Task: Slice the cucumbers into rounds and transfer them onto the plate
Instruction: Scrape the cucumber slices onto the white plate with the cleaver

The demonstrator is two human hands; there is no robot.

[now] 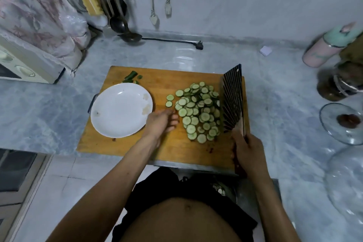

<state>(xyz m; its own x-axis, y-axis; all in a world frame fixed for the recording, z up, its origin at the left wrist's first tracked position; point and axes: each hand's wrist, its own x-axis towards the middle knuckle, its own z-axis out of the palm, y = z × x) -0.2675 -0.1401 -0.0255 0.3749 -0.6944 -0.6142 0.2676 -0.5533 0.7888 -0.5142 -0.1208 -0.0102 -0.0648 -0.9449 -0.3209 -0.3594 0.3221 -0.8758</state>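
Cucumber rounds (199, 111): a loose heap of pale green slices with dark rims, lying on the right half of the wooden cutting board (176, 149), none on the plate. Two single slices (169, 100) lie apart, just left of the heap. Cucumber ends (131, 77): dark green offcuts at the far left corner of the board, just behind the plate. Plate (119, 110): white, round, shallow, resting on the left part of the board and reaching past its left edge; a few pale smears on its right rim. Cleaver (232, 102): broad blade with a ribbed dark pattern, standing on its edge against the right side of the heap, touching the slices. Right hand (248, 155): fingers curled round the cleaver's handle at the near right corner of the board. Left hand (162, 122): lying on the board between plate and heap, fingers relaxed and loosely extended toward the slices, holding nothing; fingertips just beside the nearest rounds. Desk (284, 88): grey marbled surface carrying the board. Ladle (130, 35): dark, at the back by the wall, beside a black cord with a plug (199, 45). Small oven (23, 65): cream, at the far left, under a patterned cloth. Pink and green bottle (326, 47): lying tilted at the far right. Glass lid (341, 124): right edge, dark knob upward.
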